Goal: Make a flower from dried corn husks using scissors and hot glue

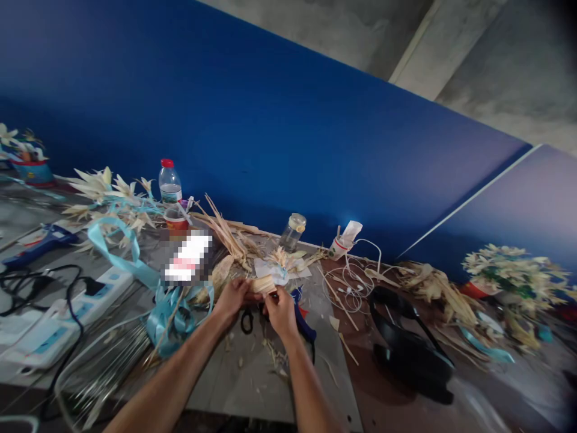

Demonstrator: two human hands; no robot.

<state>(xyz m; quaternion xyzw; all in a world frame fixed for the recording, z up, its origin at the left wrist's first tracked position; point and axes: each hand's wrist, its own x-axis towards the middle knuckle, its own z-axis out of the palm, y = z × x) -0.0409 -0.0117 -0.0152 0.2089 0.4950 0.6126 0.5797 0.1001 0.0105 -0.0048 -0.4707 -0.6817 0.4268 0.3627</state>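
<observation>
A pale strip of dried corn husk point(263, 284) is stretched between my two hands, a little above the table. My left hand point(233, 297) pinches its left end. At its right end, the fingertips of my right hand point(280, 309) are closed on the strip's lower edge. Just below my left hand lies a black scissors handle point(246, 322); the blades are hidden. A blue glue gun point(305, 323) rests beside my right wrist, partly covered by it. Beyond my hands, a husk flower point(280, 258) lies on a white sheet among loose husks point(224, 237).
Left are light blue ribbon point(169, 322), a power strip point(63, 325), thin wires point(110, 376) and a blurred-out phone-like thing point(187, 255). A bottle point(170, 183) and clear jar point(293, 233) stand near the blue partition point(288, 132). Right are white cables point(349, 282) and a black headset-like object point(410, 349).
</observation>
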